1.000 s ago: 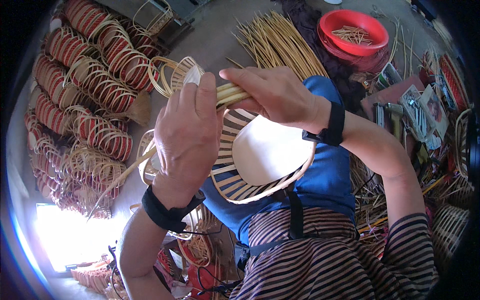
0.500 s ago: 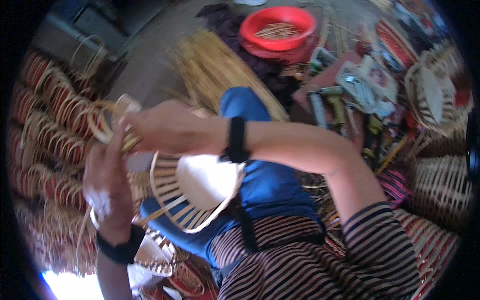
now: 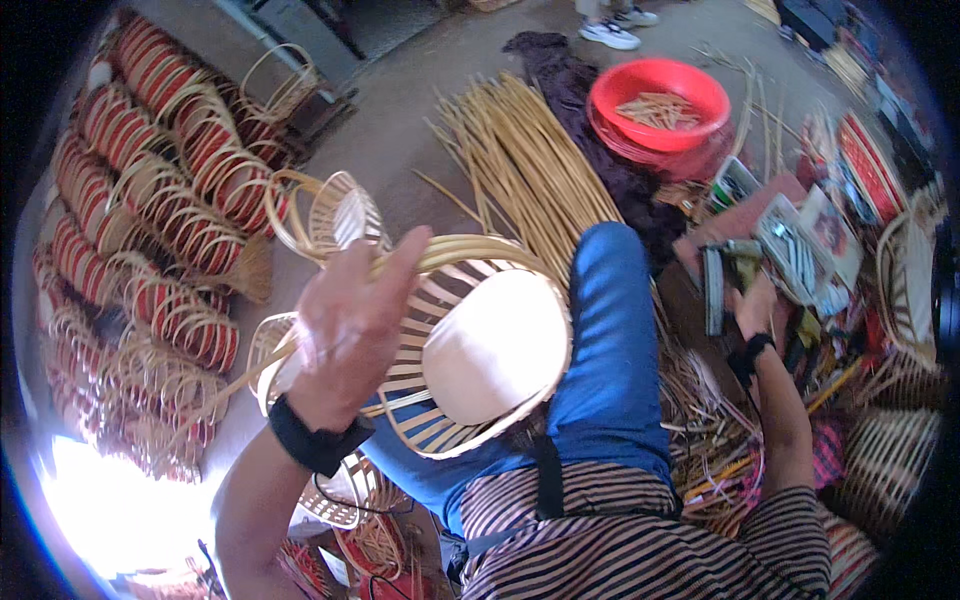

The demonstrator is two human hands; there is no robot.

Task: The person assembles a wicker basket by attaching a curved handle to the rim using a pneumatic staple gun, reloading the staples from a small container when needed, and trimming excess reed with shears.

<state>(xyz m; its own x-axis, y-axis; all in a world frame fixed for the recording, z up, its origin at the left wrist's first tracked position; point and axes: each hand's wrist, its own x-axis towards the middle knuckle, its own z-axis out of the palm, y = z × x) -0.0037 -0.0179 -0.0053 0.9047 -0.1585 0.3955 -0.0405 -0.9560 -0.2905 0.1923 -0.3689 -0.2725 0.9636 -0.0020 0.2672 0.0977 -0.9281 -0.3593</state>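
Holding cane [image 3: 490, 252] on a basket [image 3: 495, 350], touching a tool [image 3: 740, 249].
Closed around the cane with the left hand [image 3: 350, 325], along the basket's far edge, over blue trousers [image 3: 615, 340]. Touching the tool, off to the side, with the right hand [image 3: 757, 303] (cannot tell whether wrapped around it).

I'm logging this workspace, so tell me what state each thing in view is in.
Left hand: closed on strips at the basket's rim
Right hand: at the tool, grip unclear
Tool: partly hidden by that hand
Basket: mouth open toward the camera
Basin: upright, holding short sticks
Canes: loosely bunched
Cloth: crumpled
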